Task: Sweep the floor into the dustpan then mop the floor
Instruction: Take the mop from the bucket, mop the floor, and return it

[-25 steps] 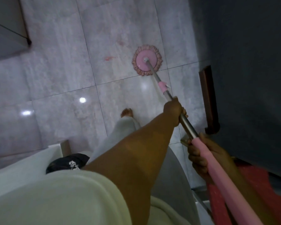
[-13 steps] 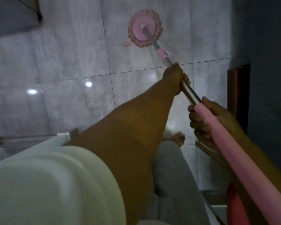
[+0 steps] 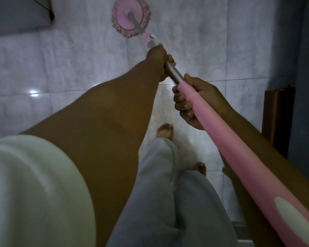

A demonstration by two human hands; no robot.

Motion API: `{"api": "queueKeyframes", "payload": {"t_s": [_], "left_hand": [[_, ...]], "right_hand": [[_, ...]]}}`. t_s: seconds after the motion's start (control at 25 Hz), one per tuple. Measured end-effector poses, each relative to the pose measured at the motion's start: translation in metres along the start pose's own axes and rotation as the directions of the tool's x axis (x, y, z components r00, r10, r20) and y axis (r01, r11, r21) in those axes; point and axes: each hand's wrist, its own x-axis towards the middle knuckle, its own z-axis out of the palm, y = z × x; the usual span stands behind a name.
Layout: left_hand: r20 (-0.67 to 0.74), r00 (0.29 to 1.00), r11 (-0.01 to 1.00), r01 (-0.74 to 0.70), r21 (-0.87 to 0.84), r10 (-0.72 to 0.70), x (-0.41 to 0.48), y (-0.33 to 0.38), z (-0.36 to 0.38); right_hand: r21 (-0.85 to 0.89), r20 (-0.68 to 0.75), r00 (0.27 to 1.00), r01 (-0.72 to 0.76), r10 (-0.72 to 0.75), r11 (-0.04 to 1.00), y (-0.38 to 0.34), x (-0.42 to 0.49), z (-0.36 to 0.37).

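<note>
Mop head [image 3: 131, 16]: being pushed farther out over the tiled floor [image 3: 212, 50] than a second ago; the reddish mark is no longer being shown (wiped or covered, unclear). Pole [image 3: 174, 71]: being clasped by left hand [image 3: 159, 59] and right hand [image 3: 194, 104], fingers curled round it. Mopping is being advanced.

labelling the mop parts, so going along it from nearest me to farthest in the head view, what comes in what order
pink foam grip -> right hand -> bare metal shaft -> left hand -> small pink collar -> round mop head
</note>
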Motion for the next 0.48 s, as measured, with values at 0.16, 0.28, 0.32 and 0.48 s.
{"api": "queueKeyframes", "payload": {"t_s": [0.16, 0.28, 0.32, 0.48], "left_hand": [[-0.011, 1.000, 1.000, 0.014, -0.018, -0.015, -0.007, -0.028, -0.010], [-0.014, 0.999, 0.999, 0.035, -0.031, -0.036, -0.027, -0.070, -0.008], [-0.016, 0.999, 0.999, 0.033, -0.025, -0.033, -0.038, -0.087, -0.004], [0.005, 0.998, 0.998, 0.064, 0.001, -0.064, -0.081, -0.164, 0.018]], "right_hand": [[0.049, 0.042, 0.999, -0.009, 0.007, 0.999, 0.028, -0.010, -0.013], [0.099, 0.078, 0.997, -0.008, 0.000, 0.995, 0.059, -0.039, -0.039], [0.100, 0.083, 0.997, -0.015, 0.007, 0.995, 0.070, -0.053, -0.050], [0.092, 0.005, 1.000, -0.011, 0.010, 0.996, 0.116, -0.120, -0.097]]}}
